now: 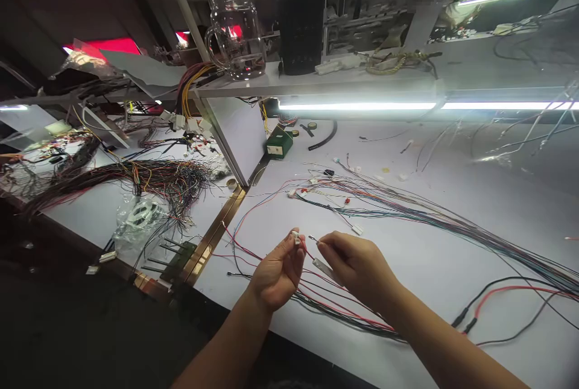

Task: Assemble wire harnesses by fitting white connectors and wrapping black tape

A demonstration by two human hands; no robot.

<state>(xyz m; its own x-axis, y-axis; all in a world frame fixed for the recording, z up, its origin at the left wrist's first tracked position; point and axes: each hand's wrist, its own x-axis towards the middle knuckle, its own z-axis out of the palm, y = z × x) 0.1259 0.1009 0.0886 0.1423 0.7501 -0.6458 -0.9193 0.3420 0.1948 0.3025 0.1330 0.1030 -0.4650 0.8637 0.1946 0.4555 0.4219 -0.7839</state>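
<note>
My left hand (pixel 281 271) pinches a small white connector housing (pixel 296 237) between thumb and fingertips, and a red wire (pixel 308 251) runs from it toward the other hand. Just to its right, my right hand (pixel 355 259) is closed on a wire with a metal crimp terminal (pixel 313 238), whose tip points at the housing from a short gap. A flat whitish piece (pixel 323 268) shows below the right fingers; whether they hold it is unclear. Red and black wires (pixel 344 307) pass beneath both hands on the white table.
Beyond the hands, a long wire bundle (pixel 407 214) with white connectors stretches right. A green box (pixel 279 143) stands by the divider (pixel 235 129). Thick red and black cables (pixel 486 298) lie at right. A glass jug (pixel 239 33) stands on the shelf (pixel 316 82). More wires (pixel 136 175) cover the left table.
</note>
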